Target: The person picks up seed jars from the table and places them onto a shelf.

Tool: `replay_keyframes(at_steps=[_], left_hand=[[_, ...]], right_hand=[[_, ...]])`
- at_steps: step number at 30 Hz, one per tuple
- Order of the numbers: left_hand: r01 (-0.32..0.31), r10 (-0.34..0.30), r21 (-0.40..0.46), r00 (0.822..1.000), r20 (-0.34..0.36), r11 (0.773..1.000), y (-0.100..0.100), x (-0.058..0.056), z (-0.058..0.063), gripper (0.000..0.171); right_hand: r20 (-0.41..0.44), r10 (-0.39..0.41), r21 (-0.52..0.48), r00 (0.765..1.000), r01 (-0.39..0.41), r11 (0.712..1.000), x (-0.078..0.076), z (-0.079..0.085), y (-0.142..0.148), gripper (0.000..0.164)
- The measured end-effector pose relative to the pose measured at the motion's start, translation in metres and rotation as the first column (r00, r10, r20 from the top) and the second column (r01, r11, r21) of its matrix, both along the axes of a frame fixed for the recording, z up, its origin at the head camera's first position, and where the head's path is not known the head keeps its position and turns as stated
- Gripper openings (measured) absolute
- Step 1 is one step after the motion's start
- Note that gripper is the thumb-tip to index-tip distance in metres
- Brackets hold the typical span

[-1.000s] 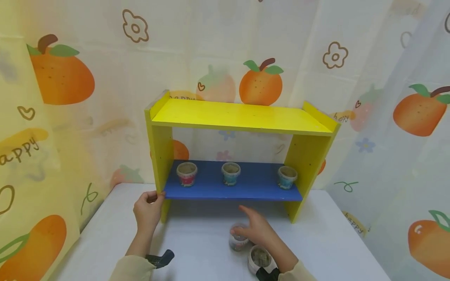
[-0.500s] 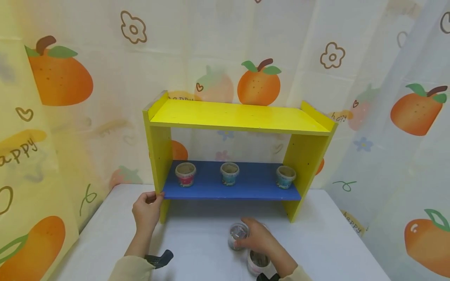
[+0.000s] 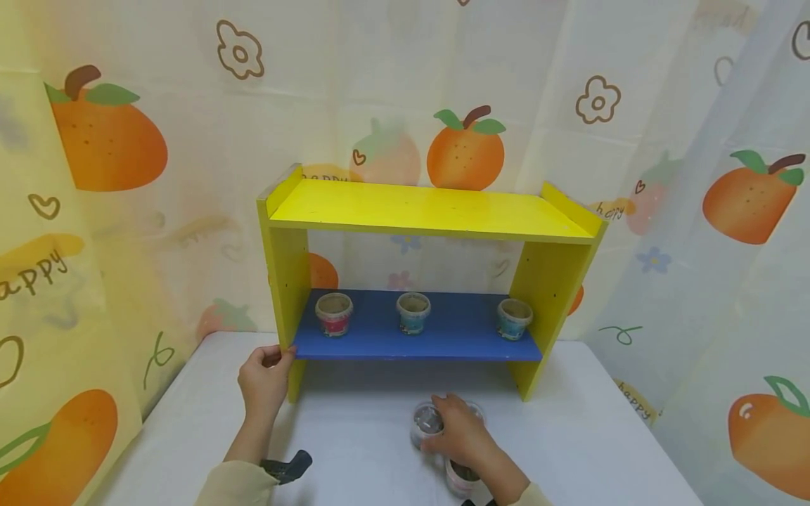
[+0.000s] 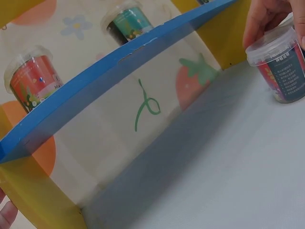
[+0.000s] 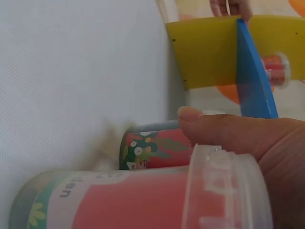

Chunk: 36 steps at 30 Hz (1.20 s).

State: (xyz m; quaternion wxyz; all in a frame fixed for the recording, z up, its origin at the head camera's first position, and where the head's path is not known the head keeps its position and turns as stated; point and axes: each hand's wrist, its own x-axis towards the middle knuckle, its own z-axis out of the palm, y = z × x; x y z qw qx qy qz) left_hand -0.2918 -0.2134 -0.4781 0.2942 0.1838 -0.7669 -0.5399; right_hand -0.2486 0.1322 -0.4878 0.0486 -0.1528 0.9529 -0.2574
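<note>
At the left, my left hand grips the side panel of a yellow-and-blue shelf by its front edge. On the white table, my right hand holds a lidded plastic cup with the thumb on the near side and fingers behind. That cup shows a dark and red label in the left wrist view. Close by, a second cup stands partly under the right hand. A third cup is mostly hidden behind that hand. In the right wrist view, a red-labelled cup fills the foreground.
Three plastic cups stand on the blue board: a pink one at left, a blue one in the middle, another blue one at right. A yellow top board spans above. A fruit-print curtain hangs behind.
My right hand has come down and back from in front of the shelf, its fingers closing around the lidded cup. My left hand keeps its grip on the shelf panel.
</note>
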Motion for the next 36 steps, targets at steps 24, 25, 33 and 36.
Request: replay_keyframes(at_steps=[24,25,33,36], left_hand=[[0.015,-0.015,0.009,1.0,0.012,1.0,0.0,0.002,0.001,0.034],[0.014,-0.014,0.009,1.0,0.012,1.0,0.0,0.002,0.0,0.034],[0.005,-0.005,0.005,1.0,0.004,1.0,-0.001,0.0,-0.001,0.033],[0.009,-0.009,0.006,1.0,0.012,1.0,-0.001,0.0,-0.001,0.034]], right_hand=[[-0.177,0.093,0.014,0.98,-0.092,0.996,0.006,-0.001,-0.006,0.081],[-0.183,0.096,-0.006,0.978,-0.099,0.995,0.006,-0.001,-0.007,0.081],[-0.142,0.042,-0.238,0.989,-0.075,0.968,0.004,0.007,-0.008,0.084],[-0.103,0.012,-0.314,0.995,-0.044,0.948,0.002,0.012,-0.008,0.083]])
